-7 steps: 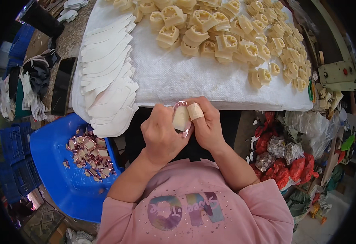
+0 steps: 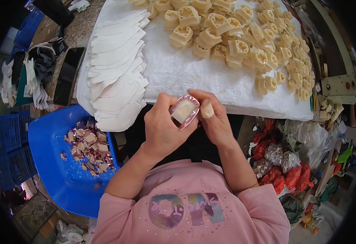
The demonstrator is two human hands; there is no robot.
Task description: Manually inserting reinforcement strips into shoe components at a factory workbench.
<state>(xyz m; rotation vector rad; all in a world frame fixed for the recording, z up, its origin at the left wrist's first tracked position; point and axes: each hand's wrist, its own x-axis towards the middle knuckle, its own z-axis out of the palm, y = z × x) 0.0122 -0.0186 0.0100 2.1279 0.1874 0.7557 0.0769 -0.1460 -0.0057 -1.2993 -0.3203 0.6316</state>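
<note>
In front of my chest, at the table's near edge, my left hand (image 2: 163,122) grips what looks like a small shoe heel (image 2: 182,112). Its cream face is turned up, edged by a shiny pink covering with pleats along the far curved side. Beside it, my right hand (image 2: 215,116) is closed, the index finger bent against the heel's far edge. A cream wrap covers the right thumb, just right of the heel. The fingers under the piece are hidden. Similar pink-covered pieces (image 2: 90,140) lie heaped in a blue basin (image 2: 55,179) at my left.
The table bears a white woven cover (image 2: 165,77). Bare cream heels (image 2: 218,24) pile up across its far right; overlapping white cut pieces (image 2: 115,81) line its left side. A dark phone (image 2: 69,75) lies farther left. Red bags (image 2: 285,179) and clear plastic (image 2: 304,138) crowd the right.
The heel has tilted so that more of its cream face and pleated pink edge shows. My right thumb has lifted slightly away from it. The whole view has shifted a little.
</note>
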